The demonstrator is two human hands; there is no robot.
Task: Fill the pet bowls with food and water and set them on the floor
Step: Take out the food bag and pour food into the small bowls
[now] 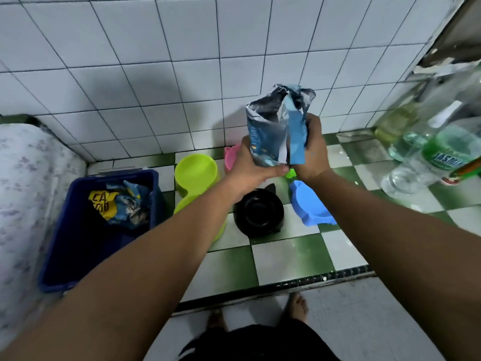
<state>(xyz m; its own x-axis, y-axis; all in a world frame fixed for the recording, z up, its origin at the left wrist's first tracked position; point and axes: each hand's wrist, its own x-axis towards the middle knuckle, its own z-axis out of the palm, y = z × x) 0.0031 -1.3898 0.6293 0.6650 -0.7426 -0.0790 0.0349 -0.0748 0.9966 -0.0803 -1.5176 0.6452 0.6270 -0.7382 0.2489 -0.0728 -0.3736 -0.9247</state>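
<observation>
I hold an upright blue and silver pet food bag (276,126) with its top torn open, above the bowls. My left hand (250,165) grips its lower left side and my right hand (313,149) grips its right side. Below on the green-and-white checked floor (286,259) lie a lime green double bowl (195,173), a black bowl (257,212), a blue bowl (309,204) and a pink bowl (230,157) partly hidden behind my left hand. All the bowls that show their insides look empty.
A dark blue bin (86,230) at the left holds a crumpled cat food bag (122,201). Clear water bottles (429,157) stand at the right. A white tiled wall (156,74) rises behind the bowls. A floor drain strip (312,280) runs in front of my bare feet.
</observation>
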